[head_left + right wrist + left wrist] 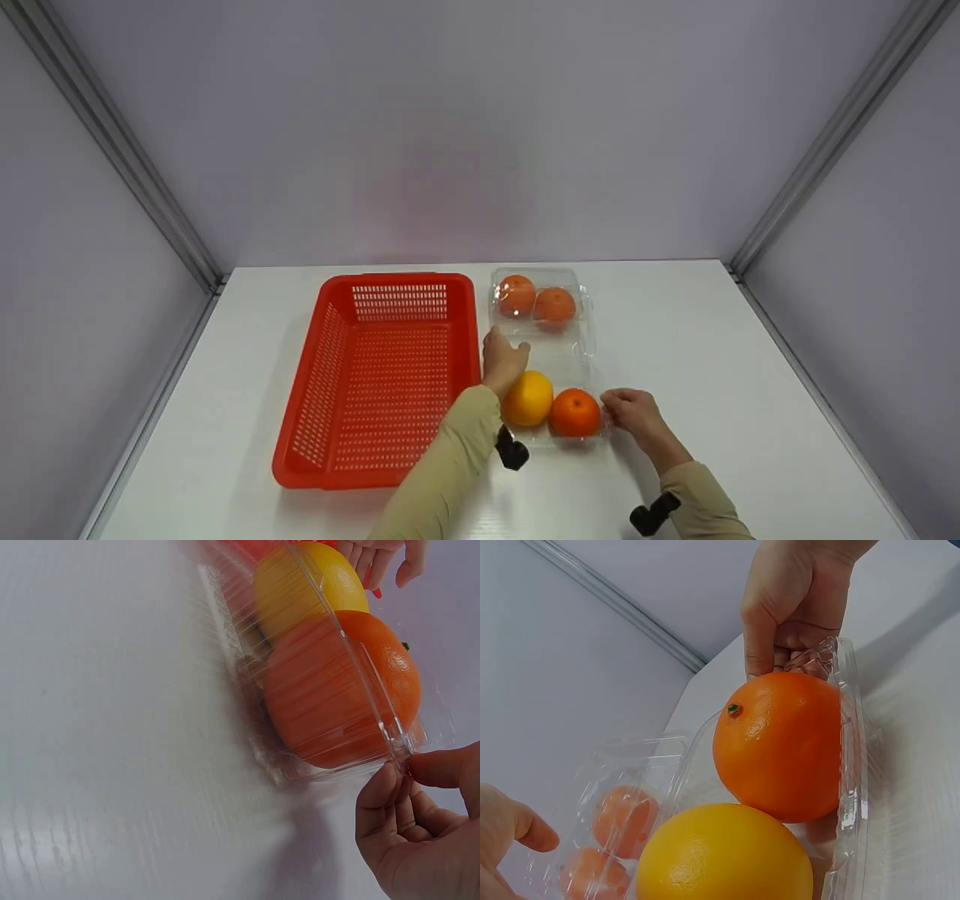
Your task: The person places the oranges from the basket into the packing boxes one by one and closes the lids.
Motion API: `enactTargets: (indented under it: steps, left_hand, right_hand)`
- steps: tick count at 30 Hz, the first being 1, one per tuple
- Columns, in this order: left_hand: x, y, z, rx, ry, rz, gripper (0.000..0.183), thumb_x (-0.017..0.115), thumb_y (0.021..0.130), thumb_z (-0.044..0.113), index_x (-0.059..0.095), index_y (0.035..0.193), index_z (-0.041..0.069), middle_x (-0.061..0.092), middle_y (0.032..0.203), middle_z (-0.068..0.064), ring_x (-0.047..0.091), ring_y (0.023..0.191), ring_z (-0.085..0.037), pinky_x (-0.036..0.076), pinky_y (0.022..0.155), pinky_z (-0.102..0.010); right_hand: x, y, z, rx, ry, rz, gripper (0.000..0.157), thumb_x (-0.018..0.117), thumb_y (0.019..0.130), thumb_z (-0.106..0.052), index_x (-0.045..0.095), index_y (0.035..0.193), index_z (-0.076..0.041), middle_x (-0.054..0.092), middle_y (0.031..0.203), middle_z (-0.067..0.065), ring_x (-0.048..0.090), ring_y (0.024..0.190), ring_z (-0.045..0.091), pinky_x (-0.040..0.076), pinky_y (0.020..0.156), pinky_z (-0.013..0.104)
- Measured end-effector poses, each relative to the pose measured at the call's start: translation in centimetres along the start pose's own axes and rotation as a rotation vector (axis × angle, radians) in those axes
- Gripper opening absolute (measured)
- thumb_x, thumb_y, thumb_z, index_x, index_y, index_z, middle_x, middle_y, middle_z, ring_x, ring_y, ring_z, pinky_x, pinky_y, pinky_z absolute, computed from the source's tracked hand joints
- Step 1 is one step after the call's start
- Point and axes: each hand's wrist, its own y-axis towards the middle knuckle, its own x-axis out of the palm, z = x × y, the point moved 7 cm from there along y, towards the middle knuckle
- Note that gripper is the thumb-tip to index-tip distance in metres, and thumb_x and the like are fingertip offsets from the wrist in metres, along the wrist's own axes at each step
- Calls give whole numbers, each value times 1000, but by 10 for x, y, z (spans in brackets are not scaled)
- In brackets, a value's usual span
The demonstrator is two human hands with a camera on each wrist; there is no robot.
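A clear plastic fruit box lies on the table in front of me, holding a yellow round fruit and an orange side by side. My right hand pinches the box's near right corner between thumb and fingers, as the right wrist view shows. On the left, my left hand is beside the box's left edge and the yellow fruit, thumb spread away from the fingers. Its fingertips are partly hidden, and I cannot tell whether they touch the plastic. Nothing is seen gripped in it.
Behind, two more oranges sit under clear plastic; whether it joins the front box is unclear. A red slotted basket stands left, close to the left hand. Pale walls enclose the white table at the back and sides.
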Motion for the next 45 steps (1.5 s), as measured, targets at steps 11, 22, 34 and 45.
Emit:
enactTargets:
  steps: [11,22,34,45]
  left_hand:
    - [-2,0,-1,-6,16,14,62,58,85,16,32,135,-9,40,133,-24,38,124,-35,29,105,-41]
    - [-4,-1,0,-3,20,14,61,59,86,17,33,134,-9,41,130,-24,40,122,-35,31,104,-41]
    - [-2,-1,-3,-44,-6,-24,62,56,88,17,28,137,-8,36,136,-22,35,127,-32,27,106,-40]
    - [-4,-3,5,47,-46,-9,61,56,86,13,30,135,-11,38,133,-25,39,123,-35,30,105,-40]
  right_hand:
    - [0,0,0,2,10,-1,22,53,90,-8,58,100,11,54,70,3,50,62,12,47,58,23]
    - [0,-1,-2,10,26,-6,25,53,90,-8,55,104,13,53,70,4,50,60,12,48,57,22]
    - [0,1,-2,10,-4,12,23,51,91,-8,57,102,12,53,71,4,50,62,13,48,58,23]
    - [-2,2,-2,-1,25,24,25,52,90,-7,55,105,14,54,72,4,51,62,12,48,58,22]
